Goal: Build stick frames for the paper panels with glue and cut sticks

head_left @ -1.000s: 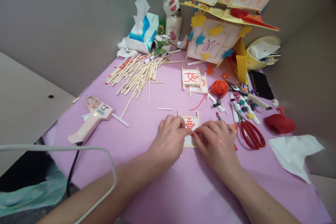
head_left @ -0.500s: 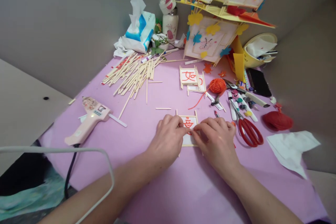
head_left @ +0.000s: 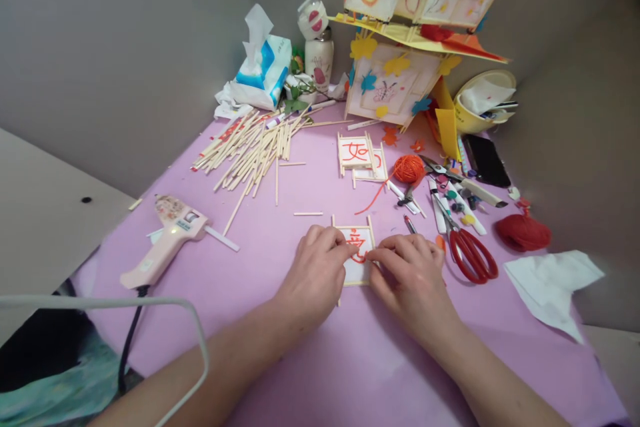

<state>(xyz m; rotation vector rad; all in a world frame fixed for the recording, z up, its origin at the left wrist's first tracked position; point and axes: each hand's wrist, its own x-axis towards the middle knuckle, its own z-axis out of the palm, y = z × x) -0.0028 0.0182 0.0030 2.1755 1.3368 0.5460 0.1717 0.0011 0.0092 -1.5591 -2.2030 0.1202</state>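
A small stick-framed white panel (head_left: 357,273) with red yarn shaped on it lies on the pink table in front of me. My left hand (head_left: 317,270) bends over its left side, fingertips at the red yarn (head_left: 355,240). From the right, my right hand (head_left: 413,273) touches the yarn's right end, thumb and forefinger close together. The yarn's lower part is partly covered by the fingers. Behind the panel, two similar framed panels (head_left: 355,152) overlap, beside an orange-red yarn ball (head_left: 409,169) whose loose strand trails toward me.
A glue gun (head_left: 167,240) with its cable lies left, below a pile of wooden sticks (head_left: 255,150). Red-handled scissors (head_left: 470,253), markers, a red yarn bundle (head_left: 523,232) and a white tissue (head_left: 553,287) lie right. A decorated stick house (head_left: 395,80) stands behind.
The view has shifted slightly, so the table items appear a little lower. My right fingertips have moved slightly along the yarn; both hands remain at the panel.
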